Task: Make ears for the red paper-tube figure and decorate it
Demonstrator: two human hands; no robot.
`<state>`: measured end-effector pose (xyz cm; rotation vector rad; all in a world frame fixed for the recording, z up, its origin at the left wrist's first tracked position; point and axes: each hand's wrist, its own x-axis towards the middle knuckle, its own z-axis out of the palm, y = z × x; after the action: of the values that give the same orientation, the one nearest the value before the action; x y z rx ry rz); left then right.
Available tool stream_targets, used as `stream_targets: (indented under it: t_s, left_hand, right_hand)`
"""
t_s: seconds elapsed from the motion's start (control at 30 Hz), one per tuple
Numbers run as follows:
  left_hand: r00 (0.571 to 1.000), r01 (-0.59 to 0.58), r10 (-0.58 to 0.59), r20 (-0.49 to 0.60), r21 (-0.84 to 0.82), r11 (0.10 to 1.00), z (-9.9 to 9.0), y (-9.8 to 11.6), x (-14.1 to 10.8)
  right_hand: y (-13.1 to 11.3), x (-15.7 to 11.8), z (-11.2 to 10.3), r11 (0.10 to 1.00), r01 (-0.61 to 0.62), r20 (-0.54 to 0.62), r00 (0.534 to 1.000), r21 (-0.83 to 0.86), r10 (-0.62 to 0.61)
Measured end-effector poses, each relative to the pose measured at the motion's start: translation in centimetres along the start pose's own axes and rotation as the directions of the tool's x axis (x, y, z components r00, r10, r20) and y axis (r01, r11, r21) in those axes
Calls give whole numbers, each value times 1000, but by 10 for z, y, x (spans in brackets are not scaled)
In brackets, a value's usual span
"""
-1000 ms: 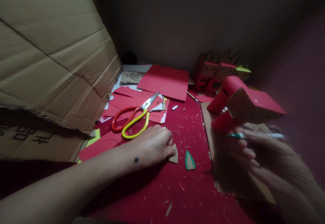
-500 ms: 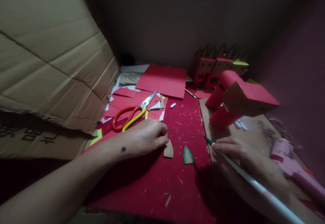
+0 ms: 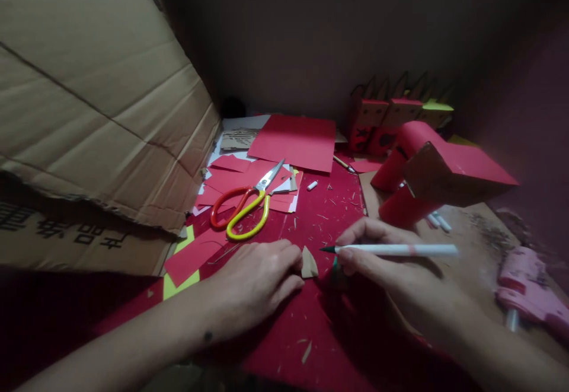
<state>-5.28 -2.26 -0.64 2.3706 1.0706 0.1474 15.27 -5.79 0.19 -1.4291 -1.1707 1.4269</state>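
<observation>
My right hand [image 3: 377, 255] is closed around a white felt-tip pen [image 3: 409, 250] with a dark green tip that points left. Left of that tip lies a small pointed piece of bare cardboard [image 3: 310, 264]. My left hand [image 3: 273, 270] rests on the red surface with its fingers curled, right beside this piece; whether they touch it or hold anything is hidden. A second cardboard piece with a green edge [image 3: 335, 268] is partly covered by my right hand. Above my left hand lie scissors [image 3: 246, 208] with red and yellow handles, blades apart.
Red paper sheets [image 3: 293, 143] are stacked at the back. A large cardboard sheet [image 3: 98, 95] leans at the left. On the right are a red paper and cardboard figure [image 3: 462, 166] and a pink glue gun [image 3: 527, 285]. Similar figures [image 3: 391, 119] stand behind. Scraps litter the red surface [image 3: 284, 332].
My right hand has brought the pen left, from over the board toward the bare cardboard piece, and the pen is now level. My left hand is slightly lower, uncovering the yellow scissor handle.
</observation>
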Motion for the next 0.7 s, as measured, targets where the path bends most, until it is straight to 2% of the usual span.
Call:
stream_targets:
  t_s: [0.1,0.17,0.23,0.3,0.4,0.53,0.7]
  left_hand:
    - [997,-28,27,-70,-15,999,6,-1,-6]
    - [986,-35,46,-159,74,997,13,-2,-12]
    - [955,-86,137,-263,196,977,24,0,-18]
    - [917,-142,240,-320,299,944,34,4,-23]
    - [882,-103,281,-378,427,898,47,9,-27]
    - [871,-33,259,-418,475,879,56,11,-27]
    - [853,3,249,-458,481,877,58,12,-27]
  right_hand:
    - [6,4,6,1000,-28,-1,1000,-2,28]
    - [9,5,7,999,-46,-22,999,-21,45]
    - [10,6,6,999,-44,-45,998,-32,42]
    - [10,6,5,997,-59,-48,997,-50,57]
    - [9,7,7,994,-73,-17,997,-86,72]
    - [12,5,11,987,-3,-3,1000,-161,2]
    - [19,4,14,926,169,24,985,-338,-171]
